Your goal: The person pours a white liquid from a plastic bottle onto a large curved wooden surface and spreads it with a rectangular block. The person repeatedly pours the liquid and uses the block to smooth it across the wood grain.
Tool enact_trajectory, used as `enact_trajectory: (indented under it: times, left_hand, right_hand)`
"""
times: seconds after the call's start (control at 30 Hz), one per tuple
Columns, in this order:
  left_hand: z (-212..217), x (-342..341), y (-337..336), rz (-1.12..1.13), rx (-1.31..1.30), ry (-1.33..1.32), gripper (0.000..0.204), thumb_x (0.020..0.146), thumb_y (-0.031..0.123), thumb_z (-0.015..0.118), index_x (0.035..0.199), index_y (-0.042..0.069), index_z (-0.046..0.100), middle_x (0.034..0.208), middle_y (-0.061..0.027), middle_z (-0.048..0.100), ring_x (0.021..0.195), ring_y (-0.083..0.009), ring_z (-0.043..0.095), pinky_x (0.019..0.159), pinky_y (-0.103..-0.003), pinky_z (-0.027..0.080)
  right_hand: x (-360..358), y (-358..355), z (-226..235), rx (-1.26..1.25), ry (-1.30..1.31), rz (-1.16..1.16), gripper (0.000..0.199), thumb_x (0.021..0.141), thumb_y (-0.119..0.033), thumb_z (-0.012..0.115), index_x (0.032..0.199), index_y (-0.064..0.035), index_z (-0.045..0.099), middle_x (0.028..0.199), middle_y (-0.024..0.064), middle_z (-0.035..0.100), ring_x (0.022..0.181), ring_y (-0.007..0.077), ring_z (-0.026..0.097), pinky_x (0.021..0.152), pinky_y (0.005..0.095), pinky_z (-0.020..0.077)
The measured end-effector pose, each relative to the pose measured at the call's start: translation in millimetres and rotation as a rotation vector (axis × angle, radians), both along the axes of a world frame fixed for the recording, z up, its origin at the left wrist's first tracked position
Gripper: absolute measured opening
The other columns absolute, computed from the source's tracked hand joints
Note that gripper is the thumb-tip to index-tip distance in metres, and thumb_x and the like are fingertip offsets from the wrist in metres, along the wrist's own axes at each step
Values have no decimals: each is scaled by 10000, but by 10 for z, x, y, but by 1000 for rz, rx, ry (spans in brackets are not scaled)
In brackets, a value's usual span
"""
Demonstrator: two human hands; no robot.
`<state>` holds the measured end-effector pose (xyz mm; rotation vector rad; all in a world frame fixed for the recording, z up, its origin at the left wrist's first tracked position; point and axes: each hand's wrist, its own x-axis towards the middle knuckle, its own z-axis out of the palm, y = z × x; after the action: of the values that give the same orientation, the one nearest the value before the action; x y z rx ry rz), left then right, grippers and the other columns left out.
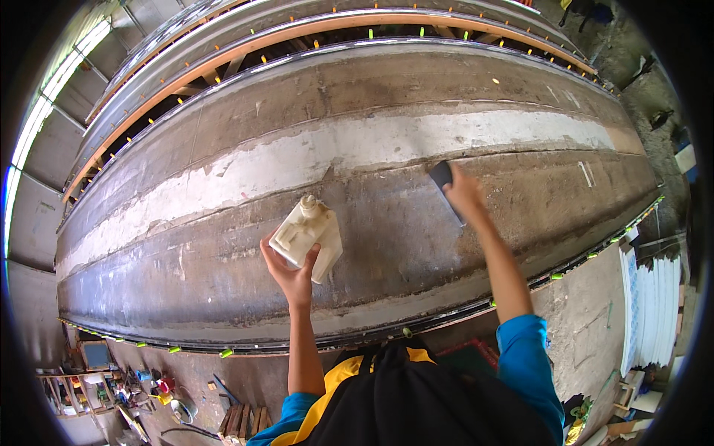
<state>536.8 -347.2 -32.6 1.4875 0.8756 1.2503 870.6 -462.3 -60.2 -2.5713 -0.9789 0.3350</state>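
My left hand (291, 271) holds a cream plastic slab (307, 236) smeared with pale filler; a lump of filler sits at its upper end. My right hand (465, 195) reaches forward and presses a dark flat spreader blade (444, 181) against the grey-brown upturned boat hull (387, 245) in front of me. The blade touches the hull just below a long whitish filler band (357, 152) that runs along it. The slab hangs in the air above the hull's lower side, left of the spreader.
A second hull with wooden rails (312, 30) lies beyond. Small green clamps (225, 353) line the hull's lower edge. Paint cans and clutter (152, 386) sit on the floor at lower left. White stacked sheets (654, 305) stand at right.
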Motion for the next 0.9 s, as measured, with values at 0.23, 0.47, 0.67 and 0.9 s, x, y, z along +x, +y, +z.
enact_trajectory:
  times: [0.23,0.47,0.67,0.9]
  left_hand:
    - [-13,109,232,-20,-1,8,677,633,199,790,1159,35,396,1073,-119,478,1035,-234,480,902,-377,390]
    - [-30,118,313,-11,-2,15,671,631,213,788,1151,43,400,1068,-119,482,1029,-234,485,896,-381,399]
    - [-2,165,335,-32,-14,35,662,634,202,785,1149,45,400,1060,-118,486,1027,-231,485,893,-378,401]
    - [-40,48,374,-3,13,7,654,637,180,785,1148,29,406,1050,-116,492,1015,-228,491,892,-367,396]
  right_hand:
    - [-79,43,-25,-23,7,-31,543,820,-201,586,1305,-82,370,766,142,636,647,253,617,608,375,514]
    - [-47,245,207,-58,243,-150,612,832,-233,581,1351,-60,307,849,136,644,724,222,628,638,353,514]
    - [-409,673,136,17,180,194,575,762,-200,629,1268,-46,404,951,220,620,865,301,623,757,401,501]
    - [302,472,59,-87,-41,-117,564,785,-220,621,1277,-63,395,869,198,635,760,282,640,623,350,531]
